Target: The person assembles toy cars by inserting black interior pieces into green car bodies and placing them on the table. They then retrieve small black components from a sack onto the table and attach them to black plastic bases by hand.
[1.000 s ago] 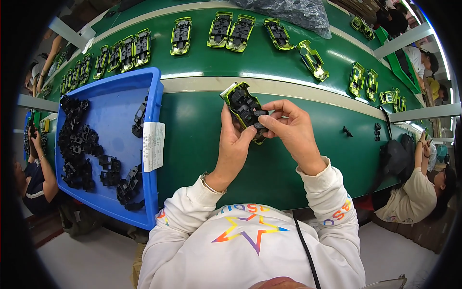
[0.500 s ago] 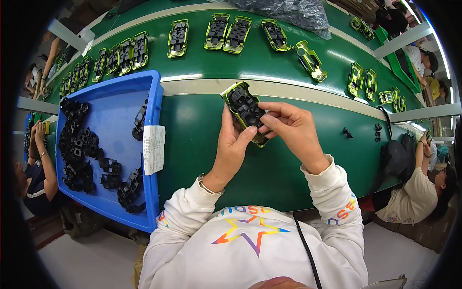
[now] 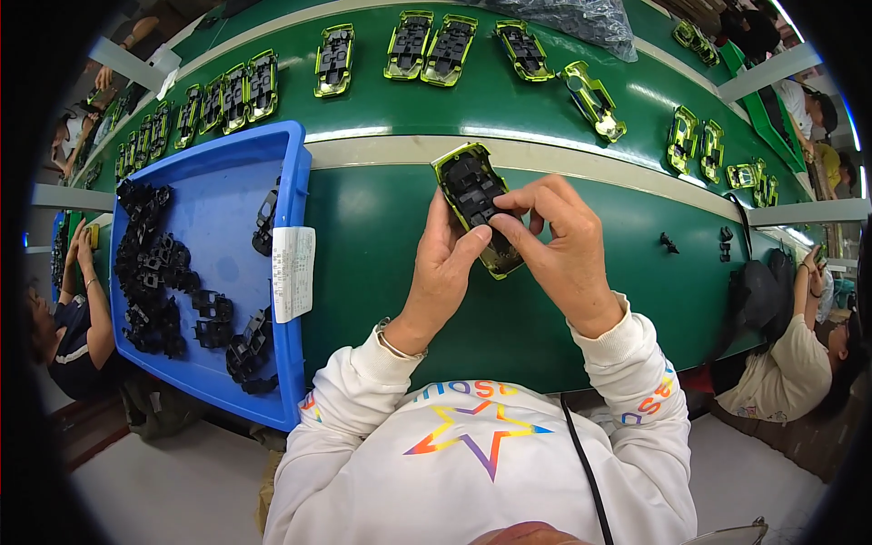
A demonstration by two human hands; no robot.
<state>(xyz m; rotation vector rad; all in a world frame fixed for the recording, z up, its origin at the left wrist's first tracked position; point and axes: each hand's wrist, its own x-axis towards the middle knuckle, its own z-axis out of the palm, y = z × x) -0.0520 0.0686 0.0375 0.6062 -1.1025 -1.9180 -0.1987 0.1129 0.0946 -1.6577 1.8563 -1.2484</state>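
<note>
A toy car body (image 3: pixel 500 263) with a yellow-green shell is held tilted above the green table, its underside toward me. My left hand (image 3: pixel 441 272) is closed round its left side, with the thumb pressed on the edge. Inside the shell sits a black plastic car interior (image 3: pixel 470 180) with moulded seats. My right hand (image 3: pixel 570 254) is closed at the right side, thumb and forefinger pinching the interior's lower part. The right fingers hide some of that part, so I cannot tell how deep it sits.
At my left, a blue bin (image 3: pixel 295 195) holds a heap of black interiors (image 3: pixel 150 263). Similar car bodies (image 3: pixel 334 60) lie along the conveyor (image 3: pixel 381 113) beyond a pale rail. Small black pieces (image 3: pixel 669 242) lie at the right. Co-workers sit at both sides.
The car body has turned a little more upright and shifted slightly right. My right fingers have moved a little along the interior. My head view has shifted slightly.
</note>
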